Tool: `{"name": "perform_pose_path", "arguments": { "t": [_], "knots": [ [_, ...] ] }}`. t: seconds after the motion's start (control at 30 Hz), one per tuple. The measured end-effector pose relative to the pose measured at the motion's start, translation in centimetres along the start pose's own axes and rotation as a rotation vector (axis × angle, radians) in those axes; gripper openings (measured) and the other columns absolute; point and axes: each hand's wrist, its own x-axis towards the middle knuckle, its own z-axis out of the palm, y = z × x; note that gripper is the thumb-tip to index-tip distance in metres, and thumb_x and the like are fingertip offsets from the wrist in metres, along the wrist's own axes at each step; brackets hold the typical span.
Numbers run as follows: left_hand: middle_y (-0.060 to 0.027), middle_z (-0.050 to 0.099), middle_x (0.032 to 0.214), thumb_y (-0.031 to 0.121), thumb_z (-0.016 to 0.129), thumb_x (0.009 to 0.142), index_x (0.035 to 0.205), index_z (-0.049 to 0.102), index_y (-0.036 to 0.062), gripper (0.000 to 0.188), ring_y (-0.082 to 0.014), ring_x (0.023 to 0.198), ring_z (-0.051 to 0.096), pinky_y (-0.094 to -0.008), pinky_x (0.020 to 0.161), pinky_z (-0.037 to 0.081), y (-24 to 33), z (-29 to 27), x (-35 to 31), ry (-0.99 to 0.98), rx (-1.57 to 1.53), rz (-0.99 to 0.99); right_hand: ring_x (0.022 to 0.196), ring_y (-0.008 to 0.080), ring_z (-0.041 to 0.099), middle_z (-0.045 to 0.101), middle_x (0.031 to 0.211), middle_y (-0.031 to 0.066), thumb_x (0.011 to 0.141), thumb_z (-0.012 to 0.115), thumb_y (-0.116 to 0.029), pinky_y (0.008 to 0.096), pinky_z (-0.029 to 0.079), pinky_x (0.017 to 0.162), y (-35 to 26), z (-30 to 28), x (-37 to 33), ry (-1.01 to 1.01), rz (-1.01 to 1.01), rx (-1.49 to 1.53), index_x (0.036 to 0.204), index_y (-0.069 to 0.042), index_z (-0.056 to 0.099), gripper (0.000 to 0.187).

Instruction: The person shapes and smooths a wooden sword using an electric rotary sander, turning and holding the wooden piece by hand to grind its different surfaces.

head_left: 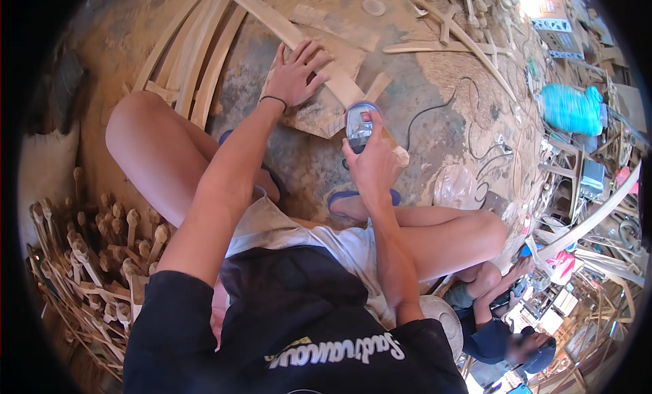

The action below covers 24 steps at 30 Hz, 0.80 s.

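Note:
A long, pale wooden strip (266,17) slants from the top edge down across a flat wooden board (316,119) on the ground. My left hand (296,75) lies on the strip with its fingers spread. At the strip's near end, my right hand (373,164) is wrapped round a small power sander (358,127) with a grey body and a red switch. The sander's underside is hidden, so I cannot tell whether it touches the wood. A short wood offcut (377,86) lies just beyond the sander.
Curved wooden strips (197,51) lie at the far left. Many knob-ended wooden pieces (129,248) stand at the near left. A black cord (424,111) trails over the ground on the right, by a clear plastic bag (456,185). Another person (499,340) sits at the lower right.

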Motion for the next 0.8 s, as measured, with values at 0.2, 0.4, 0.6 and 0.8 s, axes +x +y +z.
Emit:
{"name": "perform_pose_path", "arguments": {
  "t": [0.2,0.4,0.6,0.8],
  "knots": [
    [0.0028,0.043,0.178,0.059,0.052,0.113,0.165,0.054,0.0404,0.056,-0.0212,0.172,0.025,-0.0714,0.136,0.011,0.3,-0.1,0.1,-0.001,0.014,-0.004,0.093,0.0512,0.076,0.074,0.105,0.0309,0.091,0.089,-0.040,0.0600,0.059,0.081,0.4,-0.1,0.0,0.018,-0.011,0.027,0.168,-0.025,0.042,0.091],
    [0.0039,0.042,0.178,0.061,0.052,0.112,0.162,0.057,0.0406,0.054,-0.0208,0.172,0.026,-0.0724,0.136,0.011,-0.2,0.0,-0.3,0.020,-0.003,0.001,0.096,0.0519,0.077,0.074,0.107,0.0305,0.092,0.087,-0.043,0.0608,0.059,0.084,1.0,-0.3,-0.8,0.044,-0.023,0.130,0.168,-0.027,0.041,0.090],
    [0.0031,0.040,0.180,0.060,0.052,0.113,0.165,0.054,0.0404,0.056,-0.0215,0.172,0.026,-0.0703,0.136,0.010,0.1,0.1,0.1,-0.003,0.002,-0.001,0.095,0.0522,0.077,0.073,0.109,0.0306,0.092,0.087,-0.044,0.0612,0.060,0.083,1.2,-0.1,-1.1,-0.048,0.002,0.048,0.168,-0.028,0.040,0.091],
    [0.0049,0.041,0.179,0.061,0.053,0.112,0.161,0.057,0.0408,0.053,-0.0207,0.172,0.025,-0.0722,0.136,0.009,-0.3,0.3,-0.2,0.021,-0.031,0.008,0.094,0.0512,0.078,0.072,0.109,0.0297,0.092,0.087,-0.046,0.0605,0.061,0.081,1.7,-0.3,-1.7,0.004,-0.036,0.111,0.168,-0.031,0.040,0.091]
  ]
}}
